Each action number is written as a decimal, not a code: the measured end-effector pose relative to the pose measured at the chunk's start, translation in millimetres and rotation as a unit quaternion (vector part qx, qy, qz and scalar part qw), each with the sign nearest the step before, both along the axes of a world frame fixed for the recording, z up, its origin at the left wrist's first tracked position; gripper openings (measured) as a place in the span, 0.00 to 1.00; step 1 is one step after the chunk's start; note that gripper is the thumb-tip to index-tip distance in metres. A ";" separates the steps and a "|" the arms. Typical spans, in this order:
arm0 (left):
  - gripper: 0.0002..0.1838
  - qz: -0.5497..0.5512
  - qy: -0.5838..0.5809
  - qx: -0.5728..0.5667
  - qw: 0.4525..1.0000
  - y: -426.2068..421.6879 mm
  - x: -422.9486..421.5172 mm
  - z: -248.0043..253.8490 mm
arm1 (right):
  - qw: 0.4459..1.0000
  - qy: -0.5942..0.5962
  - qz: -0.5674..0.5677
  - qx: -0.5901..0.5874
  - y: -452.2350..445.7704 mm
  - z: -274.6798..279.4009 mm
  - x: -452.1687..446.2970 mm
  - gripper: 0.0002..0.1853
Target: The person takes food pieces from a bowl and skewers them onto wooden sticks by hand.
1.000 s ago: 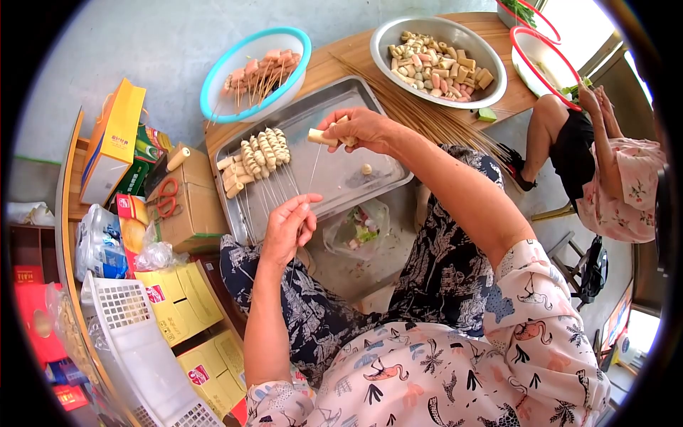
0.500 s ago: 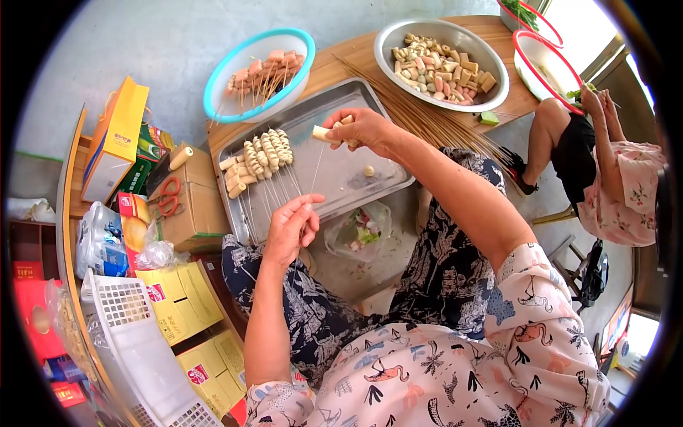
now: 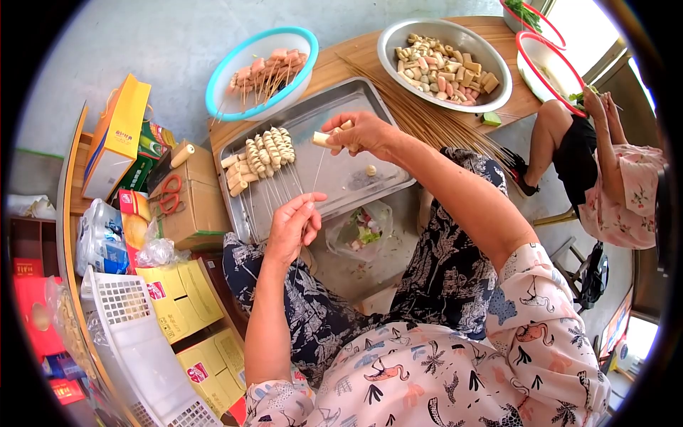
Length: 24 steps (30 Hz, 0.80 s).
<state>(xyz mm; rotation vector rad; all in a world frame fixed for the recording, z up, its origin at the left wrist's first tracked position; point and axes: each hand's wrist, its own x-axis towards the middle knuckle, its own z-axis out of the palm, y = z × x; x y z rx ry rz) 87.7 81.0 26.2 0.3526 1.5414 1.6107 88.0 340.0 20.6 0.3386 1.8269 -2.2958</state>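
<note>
My left hand point(image 3: 294, 226) is closed in a pinch around a thin skewer point(image 3: 318, 171), which runs up to my right hand. Pale, tube-shaped food pieces point(image 3: 324, 139) are gripped in my right hand point(image 3: 364, 133), and the skewer's upper end meets one of them. Both hands are over the near part of a metal tray point(image 3: 395, 171). On the tray's left side lie several loaded skewers point(image 3: 269, 153) with spiral-cut and cylindrical pieces. One small round piece point(image 3: 371, 170) sits alone near the tray's right side.
A blue-rimmed basin point(image 3: 311, 50) holds pink skewered food. Mixed pieces fill a steel bowl point(image 3: 506, 78), beside a bundle of bare skewers point(image 3: 427, 117). A plastic bag of scraps point(image 3: 364, 231) lies below the tray. Red scissors point(image 3: 169, 194) rest at a carton. Another person point(image 3: 619, 178) sits at right.
The fingers of my right hand have shifted slightly on the food pieces. My left hand keeps its pinch on the skewer, and the whole view has moved a little.
</note>
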 end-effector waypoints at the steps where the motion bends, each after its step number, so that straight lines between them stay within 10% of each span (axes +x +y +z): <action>1: 0.17 0.000 0.000 -0.001 1.000 0.0 0.1 0.2 | 1.000 0.000 0.001 0.000 -0.4 -0.2 0.2 0.19; 24: 0.17 0.015 0.040 -0.013 0.999 2.8 -1.3 -5.3 | 0.998 0.000 0.053 -0.016 -28.5 -4.9 13.6 0.27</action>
